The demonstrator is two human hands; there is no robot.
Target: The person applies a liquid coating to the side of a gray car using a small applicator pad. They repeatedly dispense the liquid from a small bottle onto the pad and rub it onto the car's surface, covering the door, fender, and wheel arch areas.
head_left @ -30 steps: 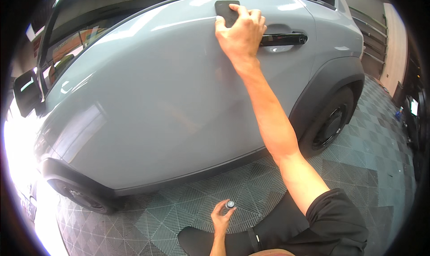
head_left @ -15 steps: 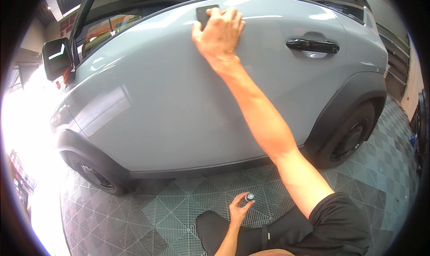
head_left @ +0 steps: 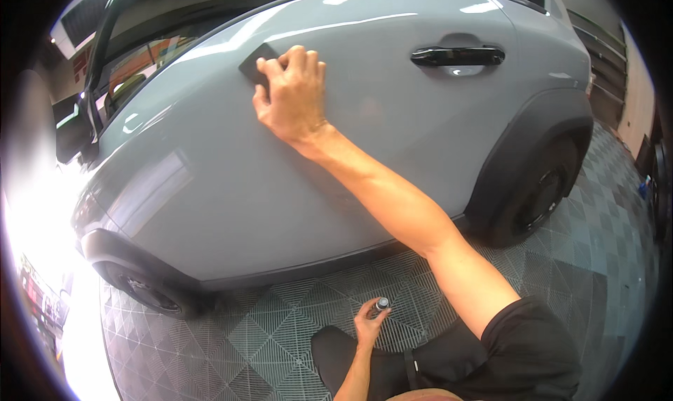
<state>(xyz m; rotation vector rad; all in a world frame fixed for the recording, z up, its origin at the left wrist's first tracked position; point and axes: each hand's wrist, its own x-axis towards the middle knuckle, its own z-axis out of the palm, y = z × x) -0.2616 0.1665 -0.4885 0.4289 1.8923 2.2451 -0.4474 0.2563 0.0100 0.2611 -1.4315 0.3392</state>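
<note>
My right hand (head_left: 293,99) is closed on a dark, flat rectangular applicator pad (head_left: 256,62) and presses it to the upper part of the grey car door (head_left: 245,191), a little below the window line. The pad's underside, against the paint, is hidden. Low down above my lap, my left hand (head_left: 366,324) holds a small bottle (head_left: 380,306) with a pale round top between thumb and fingers. The bottle is apart from the car.
A black door handle (head_left: 457,55) sits right of my right hand. The side mirror (head_left: 73,134) juts out at the far left. Dark wheel arches flank the door, with the rear wheel (head_left: 540,194) at right. Ribbed grey tiles (head_left: 280,331) cover the floor.
My right hand has moved the applicator pad left and down across the door, and the pad is now turned at a slant. My left hand has tilted the bottle slightly. The view has shifted.
</note>
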